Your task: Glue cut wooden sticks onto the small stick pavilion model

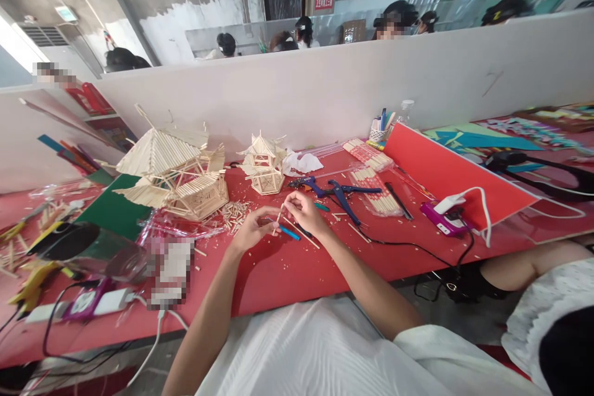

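Observation:
Between my two hands a short, thin wooden stick (279, 215) is held slanting over the red table. My left hand (250, 230) pinches its lower end, fingers closed. At the upper end, my right hand (302, 211) has thumb and fingertips pressed together on it. Just below my hands lies a small blue stick-like object (290, 232). A longer wooden stick (304, 235) rests under my right hand. To the left is a heap of short stick pieces (236, 215). Behind my hands stands a small pavilion model (263, 167) made of sticks, with a larger pavilion model (174, 170) to its left.
Blue-handled tools (346, 201), one near a black cord, lie right of my hands. Bundled wooden sticks (378, 192) lie beyond. A purple power strip (445, 218) and a red board (445, 173) stand farther right. At left are a phone (171, 272) and a clear container (106, 253).

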A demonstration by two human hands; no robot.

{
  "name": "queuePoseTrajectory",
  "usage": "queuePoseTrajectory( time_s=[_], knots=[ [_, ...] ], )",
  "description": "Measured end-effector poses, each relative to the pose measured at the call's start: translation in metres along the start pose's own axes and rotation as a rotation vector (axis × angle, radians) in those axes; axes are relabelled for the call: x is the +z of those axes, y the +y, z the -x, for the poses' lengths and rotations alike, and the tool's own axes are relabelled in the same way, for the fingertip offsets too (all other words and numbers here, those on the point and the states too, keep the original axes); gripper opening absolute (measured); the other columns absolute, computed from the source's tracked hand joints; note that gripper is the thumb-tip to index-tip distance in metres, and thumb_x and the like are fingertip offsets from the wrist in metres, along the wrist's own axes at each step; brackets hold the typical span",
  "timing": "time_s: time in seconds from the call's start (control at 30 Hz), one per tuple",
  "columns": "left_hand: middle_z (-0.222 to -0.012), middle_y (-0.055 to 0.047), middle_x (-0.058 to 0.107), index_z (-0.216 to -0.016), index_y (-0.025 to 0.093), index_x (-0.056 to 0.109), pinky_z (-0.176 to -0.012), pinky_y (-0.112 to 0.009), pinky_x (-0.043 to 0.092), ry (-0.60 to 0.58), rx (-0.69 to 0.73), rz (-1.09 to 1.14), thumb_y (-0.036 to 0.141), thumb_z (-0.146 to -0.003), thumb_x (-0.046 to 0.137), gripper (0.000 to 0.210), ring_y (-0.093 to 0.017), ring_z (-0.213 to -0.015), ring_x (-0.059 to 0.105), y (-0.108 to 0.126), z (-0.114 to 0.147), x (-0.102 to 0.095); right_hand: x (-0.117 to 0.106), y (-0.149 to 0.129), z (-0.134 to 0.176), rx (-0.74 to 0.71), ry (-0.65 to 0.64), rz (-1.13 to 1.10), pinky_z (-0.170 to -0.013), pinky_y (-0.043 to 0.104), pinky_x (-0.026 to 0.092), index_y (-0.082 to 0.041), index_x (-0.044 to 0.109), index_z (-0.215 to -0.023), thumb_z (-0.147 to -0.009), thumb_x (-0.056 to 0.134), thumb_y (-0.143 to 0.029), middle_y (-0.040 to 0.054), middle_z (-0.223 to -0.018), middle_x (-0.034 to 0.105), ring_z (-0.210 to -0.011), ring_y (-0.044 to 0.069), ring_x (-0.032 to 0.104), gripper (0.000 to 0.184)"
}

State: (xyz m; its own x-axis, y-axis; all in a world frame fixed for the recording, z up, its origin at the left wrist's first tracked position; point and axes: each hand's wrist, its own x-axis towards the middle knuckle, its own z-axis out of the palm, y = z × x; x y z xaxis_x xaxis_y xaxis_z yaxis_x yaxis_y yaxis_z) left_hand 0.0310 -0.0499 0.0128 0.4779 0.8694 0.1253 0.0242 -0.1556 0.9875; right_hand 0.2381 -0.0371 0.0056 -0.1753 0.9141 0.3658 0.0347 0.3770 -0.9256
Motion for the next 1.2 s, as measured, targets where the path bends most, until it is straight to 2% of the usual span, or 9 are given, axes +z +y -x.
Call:
queuePoseTrajectory(
  time_s=[0.23, 0.33, 0.47, 0.63, 0.83, 0.93, 1.03, 1.13, 1.2],
  knots=[
    [-0.097, -0.006, 0.074, -0.114, 0.017, 0.07, -0.068, -0.031, 0.06, 0.069, 0.002, -0.048, 0.045, -0.076, 0.085, 0.049, -0.016, -0.071, 0.069, -0.004, -0.003, -0.002, -0.011, 0.009, -0.006, -0.064, 0.083, 0.353, -0.08, 0.033, 0.054, -0.024, 0.053, -0.095, -0.098, 0.049, -0.039, 0.0037, -0.092, 0.068, -0.085, 0.02, 0.067, 0.016],
    [-0.1, -0.007, 0.074, -0.114, 0.018, 0.069, -0.067, -0.03, 0.06, 0.129, 0.003, -0.064, 0.047, -0.077, 0.083, 0.049, -0.016, -0.073, 0.07, -0.007, -0.005, -0.004, -0.02, 0.017, -0.006, -0.05, 0.113, 0.473, -0.088, 0.038, 0.052, -0.024, 0.053, -0.1, -0.094, 0.053, -0.032, 0.0065, -0.099, 0.067, -0.093, 0.023, 0.065, 0.011],
    [-0.109, -0.008, 0.073, -0.115, 0.018, 0.067, -0.068, -0.029, 0.059, 0.183, 0.007, -0.085, 0.048, -0.079, 0.08, 0.049, -0.016, -0.075, 0.071, -0.011, -0.007, -0.006, -0.024, 0.022, 0.0, -0.032, 0.095, 0.671, -0.098, 0.047, 0.044, -0.023, 0.057, -0.102, -0.086, 0.066, -0.023, 0.0112, -0.106, 0.067, -0.105, 0.031, 0.06, 0.019],
    [-0.111, -0.008, 0.073, -0.114, 0.019, 0.066, -0.069, -0.03, 0.059, 0.221, 0.011, -0.118, 0.048, -0.079, 0.079, 0.048, -0.016, -0.073, 0.071, -0.012, -0.007, -0.008, -0.02, 0.022, 0.006, -0.027, 0.029, 0.815, -0.097, 0.049, 0.042, -0.022, 0.061, -0.109, -0.084, 0.075, -0.027, 0.0141, -0.115, 0.067, -0.111, 0.035, 0.057, 0.029],
    [-0.109, -0.008, 0.074, -0.117, 0.019, 0.066, -0.071, -0.03, 0.058, 0.238, 0.025, -0.149, 0.049, -0.08, 0.078, 0.049, -0.017, -0.075, 0.072, -0.014, -0.007, -0.01, -0.03, 0.024, 0.004, -0.018, 0.029, 0.886, -0.097, 0.042, 0.045, -0.023, 0.061, -0.111, -0.092, 0.067, -0.028, 0.0104, -0.114, 0.069, -0.111, 0.029, 0.061, 0.021],
    [-0.099, -0.006, 0.074, -0.116, 0.018, 0.067, -0.071, -0.031, 0.058, 0.242, 0.043, -0.162, 0.049, -0.082, 0.077, 0.047, -0.017, -0.073, 0.071, -0.014, -0.007, -0.01, -0.053, 0.021, 0.006, 0.033, 0.087, 0.937, -0.097, 0.045, 0.045, -0.023, 0.061, -0.116, -0.093, 0.065, -0.03, 0.0133, -0.117, 0.068, -0.113, 0.032, 0.061, 0.025],
    [-0.098, -0.006, 0.073, -0.116, 0.019, 0.067, -0.071, -0.03, 0.058, 0.243, 0.044, -0.172, 0.048, -0.082, 0.077, 0.046, -0.017, -0.072, 0.07, -0.014, -0.007, -0.01, -0.09, 0.014, 0.01, 0.103, 0.152, 1.01, -0.099, 0.05, 0.044, -0.022, 0.059, -0.127, -0.093, 0.064, -0.037, 0.0177, -0.124, 0.066, -0.118, 0.036, 0.059, 0.037],
    [-0.104, -0.007, 0.073, -0.115, 0.019, 0.067, -0.07, -0.031, 0.058, 0.243, 0.038, -0.165, 0.048, -0.08, 0.078, 0.047, -0.017, -0.073, 0.071, -0.014, -0.007, -0.01, -0.132, 0.01, 0.015, 0.286, 0.151, 1.222, -0.107, 0.054, 0.038, -0.02, 0.051, -0.143, -0.092, 0.066, -0.049, 0.0212, -0.141, 0.059, -0.129, 0.04, 0.054, 0.061],
    [-0.1, -0.006, 0.073, -0.115, 0.019, 0.067, -0.071, -0.031, 0.058, 0.238, 0.037, -0.163, 0.049, -0.081, 0.077, 0.046, -0.018, -0.074, 0.071, -0.014, -0.007, -0.01, -0.153, 0.011, 0.019, 0.412, 0.103, 1.291, -0.111, 0.057, 0.034, -0.021, 0.046, -0.15, -0.089, 0.068, -0.056, 0.0219, -0.152, 0.051, -0.138, 0.042, 0.047, 0.073]
  ],
)
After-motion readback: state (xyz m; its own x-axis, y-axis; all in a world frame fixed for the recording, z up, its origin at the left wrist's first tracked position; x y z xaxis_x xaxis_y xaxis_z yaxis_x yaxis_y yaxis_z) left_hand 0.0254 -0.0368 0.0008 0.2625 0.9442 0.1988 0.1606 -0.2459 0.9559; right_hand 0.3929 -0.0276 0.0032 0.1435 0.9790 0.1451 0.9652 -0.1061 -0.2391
